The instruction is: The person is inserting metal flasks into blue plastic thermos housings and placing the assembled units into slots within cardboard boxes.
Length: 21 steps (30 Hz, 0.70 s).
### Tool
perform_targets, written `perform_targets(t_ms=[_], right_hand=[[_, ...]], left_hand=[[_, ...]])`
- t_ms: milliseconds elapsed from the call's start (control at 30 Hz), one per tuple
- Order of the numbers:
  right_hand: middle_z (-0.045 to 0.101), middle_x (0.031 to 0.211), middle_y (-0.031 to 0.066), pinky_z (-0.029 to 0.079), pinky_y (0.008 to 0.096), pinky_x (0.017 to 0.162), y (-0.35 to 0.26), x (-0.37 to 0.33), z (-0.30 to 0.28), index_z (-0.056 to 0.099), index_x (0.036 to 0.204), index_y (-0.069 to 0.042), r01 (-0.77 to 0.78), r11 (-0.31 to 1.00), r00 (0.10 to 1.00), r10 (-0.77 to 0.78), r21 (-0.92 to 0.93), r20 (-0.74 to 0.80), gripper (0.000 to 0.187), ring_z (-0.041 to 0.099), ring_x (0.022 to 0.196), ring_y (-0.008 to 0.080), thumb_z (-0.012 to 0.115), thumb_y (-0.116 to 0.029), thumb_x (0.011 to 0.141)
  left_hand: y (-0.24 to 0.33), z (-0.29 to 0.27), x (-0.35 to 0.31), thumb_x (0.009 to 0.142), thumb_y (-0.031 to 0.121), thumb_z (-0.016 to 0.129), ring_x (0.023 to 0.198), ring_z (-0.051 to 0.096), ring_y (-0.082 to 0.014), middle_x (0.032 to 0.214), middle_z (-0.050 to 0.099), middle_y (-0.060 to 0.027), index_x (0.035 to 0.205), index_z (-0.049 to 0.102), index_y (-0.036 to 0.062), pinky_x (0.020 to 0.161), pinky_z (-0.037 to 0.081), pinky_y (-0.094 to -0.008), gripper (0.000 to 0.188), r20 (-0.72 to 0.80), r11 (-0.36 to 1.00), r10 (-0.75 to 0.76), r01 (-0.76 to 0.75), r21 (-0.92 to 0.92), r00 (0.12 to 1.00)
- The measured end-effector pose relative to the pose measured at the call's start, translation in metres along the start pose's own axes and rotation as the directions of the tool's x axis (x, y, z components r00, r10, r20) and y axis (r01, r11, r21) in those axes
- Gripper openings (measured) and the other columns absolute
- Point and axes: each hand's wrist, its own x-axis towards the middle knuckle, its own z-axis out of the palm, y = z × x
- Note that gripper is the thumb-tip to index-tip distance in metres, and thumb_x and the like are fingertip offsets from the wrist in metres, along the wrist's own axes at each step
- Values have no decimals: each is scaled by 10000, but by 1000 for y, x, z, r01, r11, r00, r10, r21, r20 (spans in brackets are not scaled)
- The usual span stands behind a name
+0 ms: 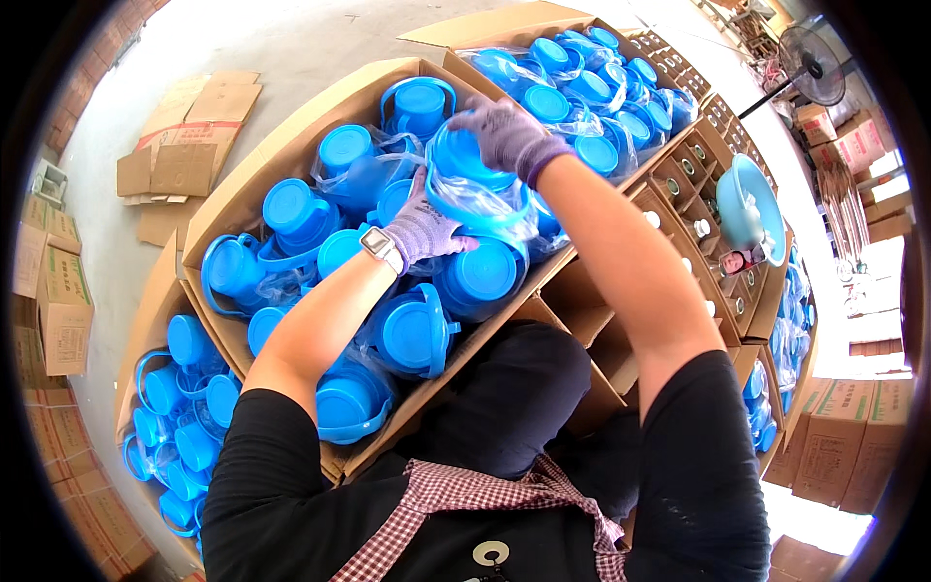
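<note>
A blue plastic lid with a loop handle [456, 158], partly wrapped in clear film, is held up above a cardboard box [335, 89] of similar blue lids. My left hand [422, 231], in a purple-grey glove, grips it from the lower left; the fingertips are partly hidden behind it and the thumb points right. Over its upper right side, my right hand [509, 138] in a matching glove has its fingers closed around the rim, one reaching left. Just below my left hand sits another handled blue lid [485, 272].
More blue lids in film fill a box [514, 21] at the far side and one at the lower left. On the right, a divided carton [659, 184] holds several capped bottles, with a light blue basin [742, 209] on top. Flattened cardboard [189, 136] lies on the floor; a fan [812, 66] stands far right.
</note>
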Motion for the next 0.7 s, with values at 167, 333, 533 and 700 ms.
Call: perform_targets(t_ms=[167, 333, 533, 700], right_hand=[[497, 1579, 151, 482, 492, 1139, -11, -28, 60, 663, 1388, -275, 19, 911, 992, 34, 411, -122, 577, 525, 1411, 376, 705, -61, 853], [649, 1321, 184, 512, 475, 1072, -62, -125, 63, 691, 1285, -134, 83, 722, 918, 212, 687, -335, 460, 625, 1250, 391, 660, -34, 837], [636, 1288, 202, 506, 477, 1061, -146, -193, 54, 645, 1292, -82, 65, 506, 899, 345, 860, -271, 411, 625, 1209, 409, 661, -59, 881], [654, 1221, 193, 517, 497, 1012, -152, -204, 75, 654, 1265, -79, 119, 460, 905, 313, 880, -286, 366, 635, 1159, 411, 655, -83, 900]], left_hand=[[-6, 6, -10, 939, 559, 680, 1277, 603, -283, 1237, 692, -90, 1254, 735, 163, 1258, 114, -678, 509, -169, 991, 79, -96, -95, 982], [-37, -12, -45, 871, 142, 707, 1311, 584, -301, 1290, 675, -110, 1237, 705, 134, 1192, 397, -498, 366, -528, 945, -99, -86, -315, 844], [-74, 27, -45, 705, 173, 796, 1465, 449, -373, 1608, 410, -172, 1565, 419, 107, 1179, 410, -513, 942, -36, 940, -306, 295, -172, 951], [-46, 5, -18, 663, 235, 862, 1460, 447, -414, 1656, 339, -203, 1649, 300, 116, 1163, 431, -542, 1141, 44, 973, -204, 197, 119, 978]])
